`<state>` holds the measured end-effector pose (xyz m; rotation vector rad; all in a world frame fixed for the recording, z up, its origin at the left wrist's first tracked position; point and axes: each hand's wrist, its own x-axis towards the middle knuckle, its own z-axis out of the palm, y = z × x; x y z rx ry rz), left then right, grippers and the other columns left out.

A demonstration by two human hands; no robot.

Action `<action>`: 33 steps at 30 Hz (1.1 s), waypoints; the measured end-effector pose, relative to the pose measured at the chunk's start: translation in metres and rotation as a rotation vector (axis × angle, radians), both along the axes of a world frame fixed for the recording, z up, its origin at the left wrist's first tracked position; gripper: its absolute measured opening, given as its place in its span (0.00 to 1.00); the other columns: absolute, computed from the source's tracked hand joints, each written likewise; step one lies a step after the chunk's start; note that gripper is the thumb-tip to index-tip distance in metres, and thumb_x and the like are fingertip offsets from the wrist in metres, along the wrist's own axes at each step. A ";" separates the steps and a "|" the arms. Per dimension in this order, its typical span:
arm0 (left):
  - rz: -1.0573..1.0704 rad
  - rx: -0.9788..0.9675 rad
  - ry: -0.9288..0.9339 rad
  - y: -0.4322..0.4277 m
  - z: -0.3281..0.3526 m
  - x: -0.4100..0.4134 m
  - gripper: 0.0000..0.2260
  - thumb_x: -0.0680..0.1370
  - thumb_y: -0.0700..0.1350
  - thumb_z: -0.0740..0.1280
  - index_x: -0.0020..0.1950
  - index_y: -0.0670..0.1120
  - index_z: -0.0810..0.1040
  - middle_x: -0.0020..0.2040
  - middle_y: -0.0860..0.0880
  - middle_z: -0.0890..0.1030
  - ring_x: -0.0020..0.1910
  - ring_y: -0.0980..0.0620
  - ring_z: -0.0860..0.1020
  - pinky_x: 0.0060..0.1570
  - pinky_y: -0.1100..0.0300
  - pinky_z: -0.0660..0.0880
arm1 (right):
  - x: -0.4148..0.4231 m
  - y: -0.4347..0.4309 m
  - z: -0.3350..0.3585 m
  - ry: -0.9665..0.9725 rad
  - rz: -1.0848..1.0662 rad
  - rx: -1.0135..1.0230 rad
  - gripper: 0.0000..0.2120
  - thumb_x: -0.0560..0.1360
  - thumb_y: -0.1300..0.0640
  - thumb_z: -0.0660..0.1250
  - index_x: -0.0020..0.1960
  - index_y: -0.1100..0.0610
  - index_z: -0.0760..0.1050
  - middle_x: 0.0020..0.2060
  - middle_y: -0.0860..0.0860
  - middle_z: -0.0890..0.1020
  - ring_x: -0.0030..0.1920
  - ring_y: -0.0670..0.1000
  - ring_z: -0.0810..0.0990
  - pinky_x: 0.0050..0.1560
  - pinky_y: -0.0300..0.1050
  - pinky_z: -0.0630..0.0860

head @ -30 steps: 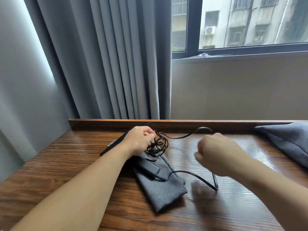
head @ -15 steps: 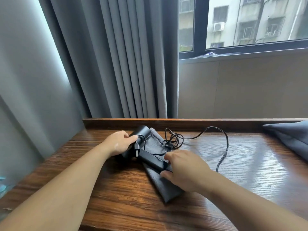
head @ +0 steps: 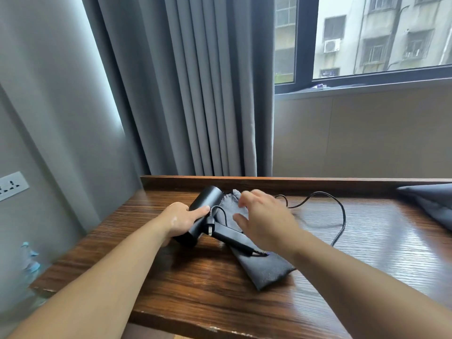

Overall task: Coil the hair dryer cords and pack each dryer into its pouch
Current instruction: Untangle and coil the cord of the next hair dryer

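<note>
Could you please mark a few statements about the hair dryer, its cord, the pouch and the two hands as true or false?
1. The left hand grips the hair dryer by its barrel. True.
2. The hair dryer is packed inside the grey pouch. False: it lies outside, its handle on top of the pouch.
3. The right hand pinches the cord. False: its fingers are spread and hold nothing, above the pouch.
4. Part of the cord lies in a loose loop on the wooden table. True.
5. The plug sits in the wall socket. False: it lies against the dryer, prongs bare.
</note>
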<state>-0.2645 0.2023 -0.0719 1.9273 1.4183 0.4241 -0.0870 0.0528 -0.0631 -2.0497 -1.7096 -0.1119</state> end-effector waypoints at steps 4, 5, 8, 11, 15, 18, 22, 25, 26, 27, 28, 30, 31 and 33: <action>-0.004 0.001 -0.090 -0.025 -0.003 0.000 0.22 0.78 0.63 0.69 0.48 0.42 0.82 0.47 0.44 0.85 0.44 0.46 0.82 0.39 0.56 0.74 | -0.009 0.042 -0.009 0.121 0.105 -0.222 0.18 0.82 0.54 0.59 0.69 0.60 0.70 0.67 0.58 0.76 0.72 0.59 0.70 0.73 0.52 0.65; 0.007 -0.001 -0.119 -0.031 -0.004 -0.001 0.21 0.78 0.61 0.69 0.48 0.42 0.83 0.46 0.44 0.85 0.44 0.46 0.83 0.41 0.55 0.75 | -0.010 0.050 -0.012 0.145 0.113 -0.257 0.18 0.82 0.52 0.60 0.68 0.60 0.72 0.64 0.58 0.78 0.71 0.60 0.72 0.73 0.54 0.65; 0.066 0.005 -0.193 -0.041 -0.007 -0.007 0.22 0.78 0.60 0.70 0.47 0.40 0.83 0.47 0.41 0.86 0.45 0.43 0.84 0.42 0.55 0.75 | -0.011 0.061 -0.012 0.229 0.127 -0.211 0.21 0.79 0.47 0.67 0.68 0.55 0.75 0.55 0.52 0.84 0.64 0.53 0.77 0.74 0.53 0.66; 0.114 -0.016 -0.224 -0.039 -0.010 -0.017 0.23 0.76 0.62 0.71 0.47 0.41 0.84 0.45 0.41 0.86 0.47 0.41 0.84 0.47 0.50 0.79 | -0.011 0.058 -0.003 0.308 0.224 -0.178 0.09 0.77 0.51 0.72 0.55 0.53 0.83 0.41 0.47 0.85 0.37 0.40 0.78 0.58 0.45 0.74; 0.125 -0.122 -0.311 -0.034 -0.011 -0.033 0.23 0.75 0.62 0.73 0.47 0.41 0.85 0.41 0.42 0.87 0.42 0.40 0.86 0.49 0.45 0.82 | 0.013 0.065 0.005 0.612 0.063 0.012 0.06 0.78 0.57 0.70 0.44 0.55 0.84 0.33 0.51 0.83 0.25 0.45 0.77 0.28 0.38 0.75; 0.154 -0.206 -0.405 -0.037 -0.012 -0.043 0.20 0.76 0.58 0.74 0.50 0.40 0.84 0.43 0.39 0.87 0.38 0.42 0.85 0.35 0.54 0.79 | 0.038 0.074 -0.002 0.575 -0.201 0.037 0.08 0.78 0.56 0.69 0.42 0.56 0.83 0.31 0.51 0.82 0.35 0.51 0.83 0.37 0.41 0.78; 0.143 -0.237 -0.460 -0.045 -0.014 -0.049 0.21 0.74 0.58 0.75 0.53 0.41 0.82 0.45 0.40 0.86 0.39 0.43 0.84 0.34 0.55 0.78 | 0.048 0.082 -0.017 0.586 -0.251 -0.171 0.06 0.72 0.63 0.70 0.47 0.63 0.84 0.42 0.61 0.86 0.48 0.58 0.87 0.53 0.54 0.84; 0.123 -0.253 -0.515 -0.049 -0.011 -0.050 0.21 0.74 0.58 0.75 0.55 0.42 0.80 0.48 0.40 0.85 0.42 0.43 0.84 0.35 0.54 0.79 | 0.046 0.075 -0.003 0.437 -0.220 -0.160 0.07 0.74 0.61 0.66 0.47 0.62 0.82 0.43 0.57 0.85 0.48 0.60 0.85 0.50 0.49 0.82; 0.109 -0.266 -0.561 -0.051 -0.010 -0.050 0.20 0.75 0.57 0.75 0.57 0.42 0.80 0.49 0.40 0.85 0.42 0.42 0.84 0.35 0.53 0.79 | 0.044 0.068 0.005 0.302 -0.206 -0.090 0.08 0.76 0.59 0.65 0.48 0.61 0.82 0.43 0.55 0.84 0.49 0.58 0.83 0.49 0.46 0.79; 0.094 -0.283 -0.617 -0.054 -0.008 -0.049 0.19 0.76 0.55 0.74 0.58 0.42 0.80 0.49 0.39 0.86 0.42 0.42 0.84 0.36 0.52 0.79 | 0.040 0.056 0.015 0.214 -0.157 -0.012 0.08 0.77 0.56 0.66 0.49 0.58 0.82 0.45 0.53 0.84 0.49 0.56 0.81 0.51 0.44 0.77; 0.080 -0.301 -0.677 -0.055 -0.006 -0.048 0.18 0.76 0.53 0.74 0.59 0.43 0.80 0.50 0.39 0.86 0.43 0.41 0.84 0.38 0.51 0.80 | 0.032 0.038 0.024 0.167 -0.061 0.044 0.09 0.78 0.51 0.67 0.50 0.54 0.82 0.46 0.50 0.84 0.49 0.53 0.81 0.51 0.45 0.76; 0.062 -0.332 -0.793 -0.059 -0.004 -0.045 0.18 0.76 0.51 0.74 0.62 0.43 0.80 0.50 0.38 0.86 0.44 0.39 0.84 0.41 0.48 0.80 | 0.022 0.002 0.039 0.093 0.170 -0.035 0.16 0.77 0.38 0.66 0.54 0.48 0.81 0.47 0.43 0.83 0.48 0.47 0.80 0.51 0.44 0.76; 0.059 -0.335 -0.839 -0.060 -0.004 -0.042 0.19 0.75 0.51 0.74 0.62 0.42 0.79 0.50 0.37 0.86 0.44 0.38 0.83 0.41 0.47 0.80 | 0.021 -0.013 0.041 0.027 0.236 -0.136 0.22 0.74 0.32 0.65 0.58 0.46 0.79 0.50 0.41 0.82 0.50 0.46 0.79 0.52 0.45 0.76; 0.056 -0.311 -0.914 -0.068 -0.001 -0.031 0.17 0.77 0.49 0.73 0.61 0.42 0.79 0.47 0.38 0.86 0.43 0.38 0.82 0.41 0.47 0.79 | 0.027 -0.035 0.035 -0.141 0.255 -0.238 0.32 0.70 0.26 0.63 0.68 0.42 0.70 0.57 0.42 0.78 0.55 0.47 0.77 0.56 0.47 0.76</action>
